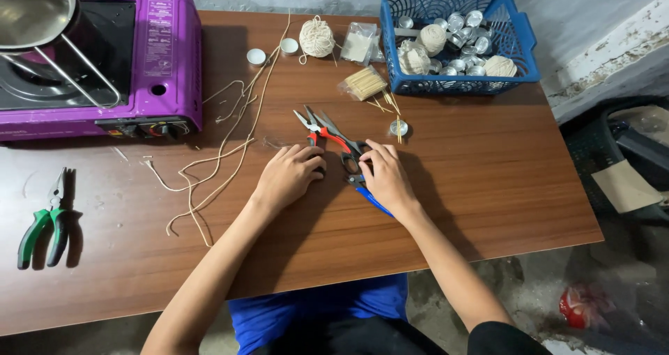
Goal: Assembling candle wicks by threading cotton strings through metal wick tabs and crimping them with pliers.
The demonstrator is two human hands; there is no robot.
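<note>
At the far left of the brown wooden tabletop (488, 188) lie green-handled pliers (43, 231), well apart from both hands. Behind them stands a purple portable gas stove (164, 55) carrying a steel pot (31, 10). Loose cream string (223, 149) trails from the stove's front toward the middle.

The left hand (289, 176) rests palm down, its fingers (311, 161) curled loosely over the handle end of red-handled pliers (322, 130), whose jaws point away toward the far edge. The right hand (385, 177) lies just beside it, fingers laid on the black loops of a pair of scissors (352, 161); a blue handle (373, 202) shows beneath the palm. Whether either hand has truly closed on its tool I cannot tell.

The tools overlap, so lifting one cleanly calls for a firm hold on its own handle while the other stays flat.

Beyond the hands sit a small metal cup (398, 127), a bundle of thin wooden sticks (365, 83) and a ball of cream twine (317, 38). A blue plastic basket (519, 38) fills the far right corner. Open wood lies right of the hands up to the tabletop's edge.
</note>
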